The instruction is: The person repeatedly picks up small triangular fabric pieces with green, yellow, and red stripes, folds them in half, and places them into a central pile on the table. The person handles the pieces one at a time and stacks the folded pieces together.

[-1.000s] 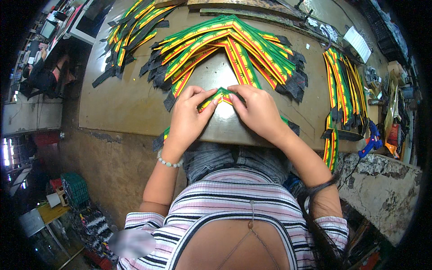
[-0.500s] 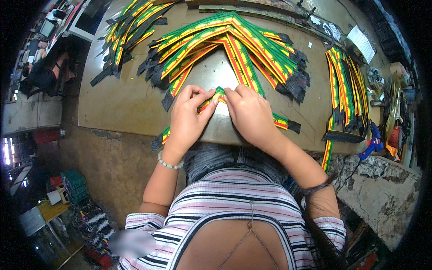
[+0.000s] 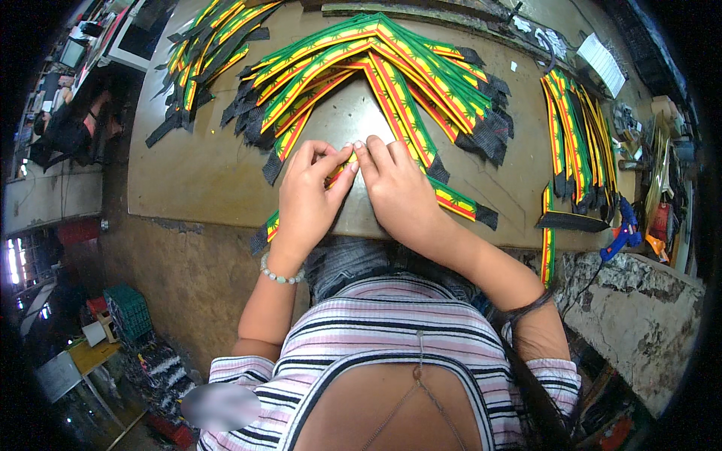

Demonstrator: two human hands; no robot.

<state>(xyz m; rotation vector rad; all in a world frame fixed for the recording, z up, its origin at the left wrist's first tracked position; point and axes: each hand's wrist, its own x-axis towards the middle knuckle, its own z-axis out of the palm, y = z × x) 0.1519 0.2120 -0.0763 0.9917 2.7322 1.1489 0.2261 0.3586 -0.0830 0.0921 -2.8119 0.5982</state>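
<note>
A green, yellow and red patterned strip (image 3: 455, 201) with black mesh ends lies across the table's near edge, mostly covered by my hands. My left hand (image 3: 307, 192) is closed, pinching the strip's middle between thumb and fingers. Against its fingertips, my right hand (image 3: 402, 188) is also closed on the strip, fingers pressed together at the same spot. The fold there is largely hidden under the fingertips. Just beyond my hands, a stack of similar strips bent into V shapes (image 3: 376, 34) points away from me, black mesh ends fanned to both sides.
On the brown table (image 3: 180, 180), more strips (image 3: 203, 60) are heaped at far left. A bundle of strips (image 3: 575, 143) hangs near the right edge, beside a blue glue gun (image 3: 624, 231) and an orange-handled tool (image 3: 656, 246). White paper (image 3: 602, 64) lies at far right.
My right hand has shifted slightly left and its fingers now cover the green fold that showed between my hands. More of the strip's right end shows. The view has shifted slightly.
</note>
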